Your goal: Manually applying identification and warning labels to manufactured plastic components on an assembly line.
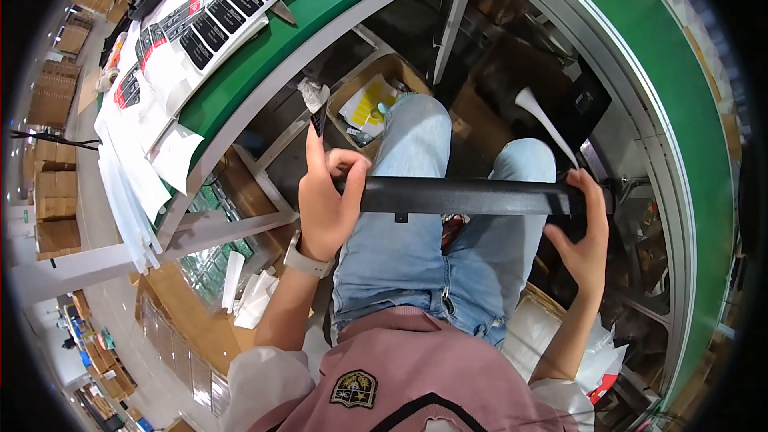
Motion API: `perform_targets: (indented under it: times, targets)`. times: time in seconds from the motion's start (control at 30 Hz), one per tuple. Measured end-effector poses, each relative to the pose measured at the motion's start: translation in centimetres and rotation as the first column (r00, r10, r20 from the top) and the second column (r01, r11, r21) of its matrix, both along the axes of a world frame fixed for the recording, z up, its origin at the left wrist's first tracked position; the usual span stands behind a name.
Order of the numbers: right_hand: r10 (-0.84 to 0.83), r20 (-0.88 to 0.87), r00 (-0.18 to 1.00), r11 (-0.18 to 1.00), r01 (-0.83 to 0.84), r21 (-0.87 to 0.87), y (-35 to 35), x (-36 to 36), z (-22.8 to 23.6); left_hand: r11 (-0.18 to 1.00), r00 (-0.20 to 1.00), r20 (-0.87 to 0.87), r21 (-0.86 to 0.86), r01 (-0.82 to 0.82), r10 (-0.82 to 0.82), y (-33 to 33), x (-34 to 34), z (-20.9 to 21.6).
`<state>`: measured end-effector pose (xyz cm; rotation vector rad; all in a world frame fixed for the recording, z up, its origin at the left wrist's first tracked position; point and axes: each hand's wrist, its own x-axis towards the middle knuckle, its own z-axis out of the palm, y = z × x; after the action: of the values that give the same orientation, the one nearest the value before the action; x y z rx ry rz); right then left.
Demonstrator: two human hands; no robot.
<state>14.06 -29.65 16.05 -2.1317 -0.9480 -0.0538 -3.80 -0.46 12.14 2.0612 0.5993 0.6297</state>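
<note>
A long black bar lies crosswise above my knees, a small tab sticking out from its lower edge. My left hand grips the bar's left end, its index finger stretched upward. On that fingertip sits a small black label. My right hand is closed round the right end, thumb below and fingers above. From its fingertips a narrow white strip slants up and away; whether it is pinched or stuck there I cannot tell. Sheets of black labels lie on the green bench at the upper left.
The green bench top curves round in front of me on a grey metal frame. An open cardboard box with papers stands beneath it. White strips hang over the left edge. Crumpled white paper lies at my left, plastic bags at my right.
</note>
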Motion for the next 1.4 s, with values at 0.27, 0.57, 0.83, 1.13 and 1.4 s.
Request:
perform_targets:
  times: [0.27,0.57,0.83,1.13,1.4]
  targets:
    - [0.384,-0.339,0.859,0.788,-0.113,0.605,6.7,-3.9,1.7,0.925,0.96,0.279,-0.353,0.137,-0.035,1.7,0.9,0.4]
    - [0.457,-0.667,0.589,0.865,-0.12,0.487,10.4,-3.8,1.6,0.711,0.787,0.595,-0.48,0.513,-0.167,3.3,-1.0,-0.1]
    - [0.269,-0.73,0.628,0.946,-0.031,0.322,11.1,-3.9,1.0,0.821,0.873,0.453,-0.42,0.387,-0.18,3.0,-1.3,-0.8]
    - [0.094,-0.553,0.828,0.995,-0.1,0.019,11.5,-4.3,0.4,0.894,0.935,0.3,-0.341,0.29,-0.189,2.4,-1.9,-0.5]
    - [0.093,-0.455,0.886,0.994,-0.108,-0.008,12.0,-5.0,0.6,0.939,0.945,0.252,-0.219,0.266,-0.209,2.7,-2.3,-0.9]
